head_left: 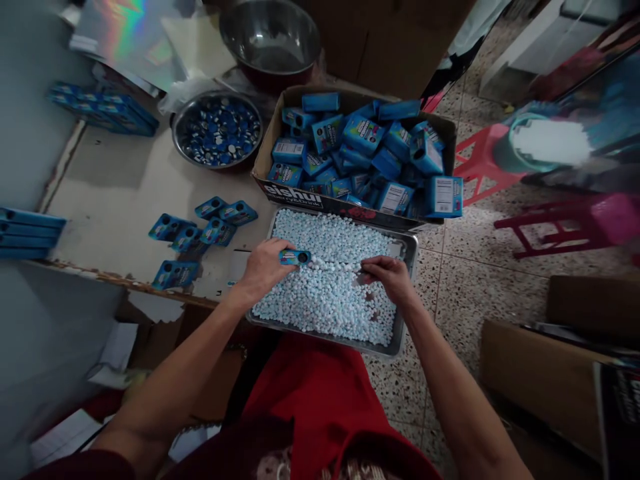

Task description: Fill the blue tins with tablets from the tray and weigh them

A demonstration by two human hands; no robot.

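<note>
My left hand (264, 270) grips a small blue printed box (295, 257) with round dark holes, held over the left side of a metal tray (413, 257). Small pale blue and white pellets (320, 310) cover most of the tray. On the tray's right side my right hand (390, 275) is closed in a pinch just above the pellets; what its fingers hold is hidden. A narrow row of whiter pellets (335, 265) runs between the two hands, and I cannot tell what bears it.
Behind the tray stands a cardboard box (300, 195) heaped with blue boxes (363, 133). A steel bowl (175, 137) holds blue and silver discs. Several blue boxes (217, 231) lie on the table (125, 193). An empty steel bowl (270, 40) sits farther back. Plastic stools (560, 227) stand at right.
</note>
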